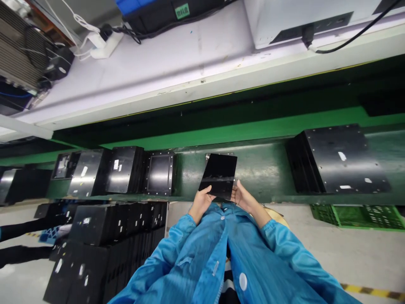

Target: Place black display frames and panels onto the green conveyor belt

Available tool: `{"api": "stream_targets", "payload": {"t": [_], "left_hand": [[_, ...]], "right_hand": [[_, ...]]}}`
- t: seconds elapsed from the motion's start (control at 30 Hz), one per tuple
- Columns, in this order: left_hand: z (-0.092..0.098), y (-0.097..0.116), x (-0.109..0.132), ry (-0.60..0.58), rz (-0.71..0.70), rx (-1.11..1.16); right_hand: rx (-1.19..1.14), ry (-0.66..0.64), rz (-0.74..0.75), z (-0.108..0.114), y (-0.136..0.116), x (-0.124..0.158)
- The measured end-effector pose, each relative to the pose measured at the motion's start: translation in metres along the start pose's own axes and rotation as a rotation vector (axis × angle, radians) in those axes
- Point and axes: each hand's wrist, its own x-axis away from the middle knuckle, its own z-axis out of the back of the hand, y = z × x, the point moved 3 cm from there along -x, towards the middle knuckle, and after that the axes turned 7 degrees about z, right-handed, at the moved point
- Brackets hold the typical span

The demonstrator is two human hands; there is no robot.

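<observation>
A thin, glossy black rectangular panel (pixel 219 175) is tilted just in front of my body, over the green work surface. My left hand (pixel 202 202) grips its lower left corner, thumb on top and fingers partly hidden beneath. At the lower right corner, the fingers of my right hand (pixel 243 197) support the edge, while the thumb stands up beside it. Under the panel's top edge, a small part of another object with a metallic bit (pixel 207 156) peeks out; its kind is hidden.
Black metal boxes (pixel 125 169) line the green surface (pixel 262 169) on my left, and a stack (pixel 344 160) lies on the right. More black boxes (pixel 91 223) are piled below left. A green crate (pixel 363 217) sits below right. A white shelf (pixel 190 84) runs ahead.
</observation>
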Motion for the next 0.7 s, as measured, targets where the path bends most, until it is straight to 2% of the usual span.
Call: {"api": "stream_targets", "payload": {"t": [0.1, 0.3, 0.4, 0.5, 0.57, 0.7], "left_hand": [[0.015, -0.01, 0.008, 0.018, -0.026, -0.021], [0.039, -0.024, 0.003, 0.058, 0.012, -0.001], [0.043, -0.026, -0.002, 0.063, -0.021, 0.018], [0.043, -0.026, -0.005, 0.025, -0.034, 0.049], [0.044, -0.025, -0.007, 0.0, -0.034, 0.065], [0.046, -0.025, -0.012, 0.003, -0.016, 0.034]], "right_hand": [[-0.004, -0.033, -0.051, -0.008, 0.005, -0.012], [-0.038, 0.179, -0.095, -0.008, 0.014, -0.052], [0.089, 0.245, -0.11, -0.001, 0.015, -0.063], [0.181, 0.223, -0.145, 0.003, 0.008, -0.068], [0.21, 0.21, -0.168, 0.004, 0.002, -0.07], [0.21, 0.27, -0.124, 0.007, -0.012, -0.078]]}}
